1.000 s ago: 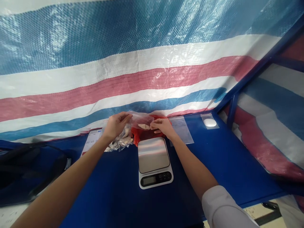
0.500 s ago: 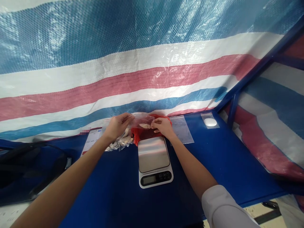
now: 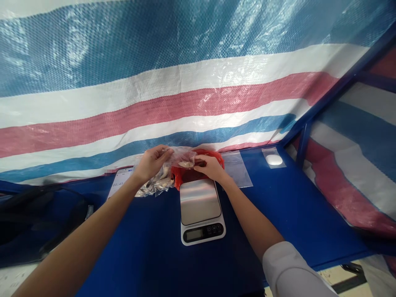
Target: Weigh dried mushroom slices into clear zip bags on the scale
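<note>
A clear plastic bag (image 3: 179, 154) with a pale, flat piece (image 3: 185, 164) in its lower right part is stretched between my hands. My left hand (image 3: 152, 164) pinches the bag's left end. At its right end, the fingers of my right hand (image 3: 208, 166) are closed on the plastic beside the pale piece. Beneath the bag is an open red plastic bag (image 3: 194, 175), its inside dark. Just below my left hand lie several clear bags of pale pieces (image 3: 158, 181). The kitchen scale (image 3: 200, 202) stands in front of the red bag with its steel plate bare.
A phone (image 3: 120, 181) with a timer on its screen lies left on the blue table (image 3: 148, 247). Right of the red bag is a flat clear bag (image 3: 244, 169); farther right, a small bag holds a white oval object (image 3: 274, 159). Striped sheeting (image 3: 185, 103) rises behind.
My right hand has shifted slightly left, and the pale piece has moved left with it. The clear bag between my hands is more bunched than before.
</note>
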`<control>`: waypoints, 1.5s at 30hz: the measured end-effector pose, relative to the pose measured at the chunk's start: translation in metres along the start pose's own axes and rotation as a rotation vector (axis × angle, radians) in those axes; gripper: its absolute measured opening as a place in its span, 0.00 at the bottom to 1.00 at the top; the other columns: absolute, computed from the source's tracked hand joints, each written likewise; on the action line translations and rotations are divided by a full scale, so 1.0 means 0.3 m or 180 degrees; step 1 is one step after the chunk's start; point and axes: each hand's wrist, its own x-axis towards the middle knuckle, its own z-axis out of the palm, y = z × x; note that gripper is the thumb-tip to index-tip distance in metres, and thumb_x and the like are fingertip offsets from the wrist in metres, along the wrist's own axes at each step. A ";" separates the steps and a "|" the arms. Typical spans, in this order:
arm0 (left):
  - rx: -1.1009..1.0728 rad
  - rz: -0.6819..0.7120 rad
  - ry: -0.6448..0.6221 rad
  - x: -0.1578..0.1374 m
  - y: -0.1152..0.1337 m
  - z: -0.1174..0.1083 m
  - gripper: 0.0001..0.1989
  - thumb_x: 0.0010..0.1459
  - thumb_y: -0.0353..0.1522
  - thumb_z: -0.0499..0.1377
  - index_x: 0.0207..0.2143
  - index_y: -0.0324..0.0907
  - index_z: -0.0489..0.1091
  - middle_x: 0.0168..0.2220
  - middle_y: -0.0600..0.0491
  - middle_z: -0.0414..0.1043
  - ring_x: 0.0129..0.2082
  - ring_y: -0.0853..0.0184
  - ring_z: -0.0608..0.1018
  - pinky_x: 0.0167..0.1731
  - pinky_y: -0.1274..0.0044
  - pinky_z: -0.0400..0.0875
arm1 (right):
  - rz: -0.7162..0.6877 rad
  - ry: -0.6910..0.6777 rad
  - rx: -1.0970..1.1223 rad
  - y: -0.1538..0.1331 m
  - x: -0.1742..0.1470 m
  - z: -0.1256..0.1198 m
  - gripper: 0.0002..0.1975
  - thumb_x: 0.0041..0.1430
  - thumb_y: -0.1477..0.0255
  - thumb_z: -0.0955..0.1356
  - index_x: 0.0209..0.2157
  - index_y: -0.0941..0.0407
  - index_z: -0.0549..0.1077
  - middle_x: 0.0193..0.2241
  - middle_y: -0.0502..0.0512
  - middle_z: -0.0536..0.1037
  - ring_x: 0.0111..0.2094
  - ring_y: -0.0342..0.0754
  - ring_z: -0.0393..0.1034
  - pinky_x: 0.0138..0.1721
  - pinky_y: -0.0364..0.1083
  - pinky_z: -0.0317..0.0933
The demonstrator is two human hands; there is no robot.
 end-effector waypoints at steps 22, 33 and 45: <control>-0.0693 -0.0206 -0.0168 -0.015 -0.018 0.011 0.26 0.57 0.55 0.59 0.35 0.40 0.73 0.29 0.50 0.77 0.28 0.65 0.76 0.29 0.76 0.68 | -0.0366 -0.0341 -0.0457 -0.038 -0.020 0.019 0.12 0.62 0.61 0.70 0.36 0.55 0.80 0.27 0.51 0.78 0.29 0.47 0.70 0.36 0.46 0.63; -0.0785 -0.0168 0.0012 -0.009 -0.036 -0.012 0.27 0.52 0.56 0.62 0.35 0.40 0.75 0.27 0.51 0.77 0.28 0.63 0.76 0.30 0.74 0.71 | -0.0582 -0.0157 -0.0969 0.017 -0.010 -0.012 0.12 0.60 0.65 0.72 0.42 0.55 0.83 0.34 0.54 0.83 0.33 0.48 0.74 0.37 0.44 0.63; 0.0156 0.0141 -0.0093 -0.008 -0.053 -0.040 0.21 0.58 0.51 0.57 0.30 0.44 0.74 0.28 0.50 0.78 0.29 0.61 0.77 0.31 0.74 0.70 | -0.0291 -0.0362 -0.1443 0.008 -0.004 -0.038 0.06 0.60 0.69 0.73 0.37 0.55 0.83 0.31 0.53 0.83 0.30 0.45 0.72 0.32 0.43 0.58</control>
